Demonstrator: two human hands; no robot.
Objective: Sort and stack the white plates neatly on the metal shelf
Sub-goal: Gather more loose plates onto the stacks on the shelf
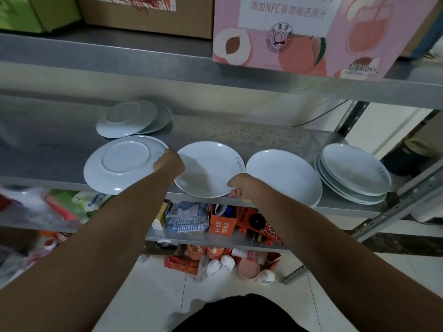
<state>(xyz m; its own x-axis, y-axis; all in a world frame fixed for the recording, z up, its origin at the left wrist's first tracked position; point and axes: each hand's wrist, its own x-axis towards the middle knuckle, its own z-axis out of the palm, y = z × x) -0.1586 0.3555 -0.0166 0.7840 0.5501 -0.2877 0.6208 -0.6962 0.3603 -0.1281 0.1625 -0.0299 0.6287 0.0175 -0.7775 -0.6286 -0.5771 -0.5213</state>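
White plates lie along the metal shelf (pixel 239 134). My left hand (pixel 169 162) grips the right rim of an upside-down plate (pixel 124 164) at the front left. My right hand (pixel 241 186) pinches the front right rim of an upright plate (pixel 206 168) in the middle. Another upright plate (pixel 285 176) lies just right of it. A stack of several plates (pixel 354 172) sits at the far right. Behind the left plate, an upside-down plate (pixel 127 118) rests on another plate.
An upper shelf (pixel 143 61) hangs low overhead, carrying a pink juice carton (pixel 299 32) and cardboard boxes (pixel 148 13). Lower shelves hold packets and boxes (pixel 189 219). Bowls and packages (pixel 227 264) sit on the tiled floor. The shelf's upright posts (pixel 393 212) stand at the right.
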